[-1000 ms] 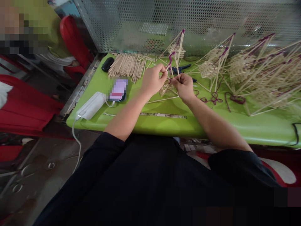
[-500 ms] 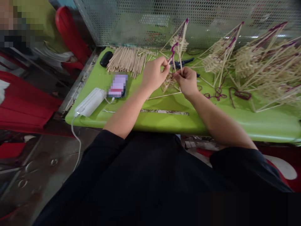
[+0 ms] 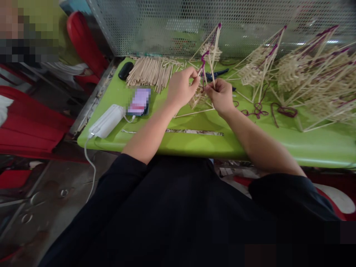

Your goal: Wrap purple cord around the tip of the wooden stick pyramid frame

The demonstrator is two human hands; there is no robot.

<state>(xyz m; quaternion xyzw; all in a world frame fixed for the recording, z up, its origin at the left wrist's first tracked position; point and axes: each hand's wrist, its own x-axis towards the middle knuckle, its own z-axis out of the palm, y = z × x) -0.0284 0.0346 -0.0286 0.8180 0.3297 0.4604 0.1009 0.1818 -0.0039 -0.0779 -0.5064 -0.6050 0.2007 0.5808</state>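
Both my hands work on a small stick frame [image 3: 200,97] of thin pale sticks standing on the green table [image 3: 194,141]. My left hand [image 3: 181,88] pinches the purple yarn [image 3: 204,59] that runs up to the frame's tip. My right hand [image 3: 221,97] grips the frame's upright sticks from the right side. The two hands nearly touch at the fingertips.
A pile of loose sticks [image 3: 151,71] lies at the back left, beside a black case [image 3: 125,70], a phone [image 3: 139,101] and a white power bank [image 3: 107,120] with a cable. Finished stick frames [image 3: 306,74] crowd the right. Loose purple yarn [image 3: 257,110] and blue-handled scissors [image 3: 215,74] lie behind. A person sits at far left.
The view tilted up slightly a second ago. My hands have stayed on the frame and yarn, with only small finger movements.
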